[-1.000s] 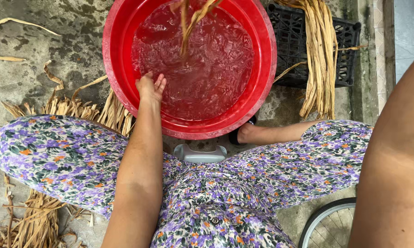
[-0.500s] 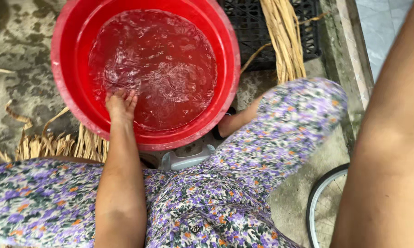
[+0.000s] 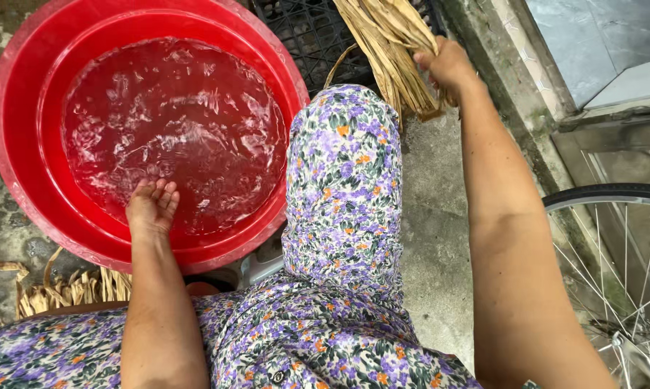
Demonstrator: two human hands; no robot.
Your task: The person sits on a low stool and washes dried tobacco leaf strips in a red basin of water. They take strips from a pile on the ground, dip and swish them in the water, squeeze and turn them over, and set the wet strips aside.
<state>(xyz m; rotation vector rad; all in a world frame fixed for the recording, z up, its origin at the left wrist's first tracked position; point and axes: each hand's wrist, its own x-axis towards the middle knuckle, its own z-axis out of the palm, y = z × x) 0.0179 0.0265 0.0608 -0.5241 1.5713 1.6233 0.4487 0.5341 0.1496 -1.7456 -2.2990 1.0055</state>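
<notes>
A big red basin (image 3: 22, 187) full of rippling water stands on the ground at upper left. My left hand (image 3: 150, 207) rests at its near inside edge, fingers curled loosely in the water, holding nothing. My right hand (image 3: 446, 66) is stretched out to the upper right and grips the end of a bundle of dried straw-coloured leaf strips (image 3: 386, 43). The bundle lies over a black plastic crate (image 3: 303, 36) behind the basin. My knee in purple flowered cloth (image 3: 343, 180) rises between the two arms.
More dried strips (image 3: 73, 288) lie on the concrete by the basin's near side. A bicycle wheel (image 3: 613, 245) stands at the right. A concrete kerb and tiled step (image 3: 555, 79) run along the upper right.
The view has swung to the right. My right hand has reached out and closed on the straw bundle. My left hand stays at the basin's near edge in the water.
</notes>
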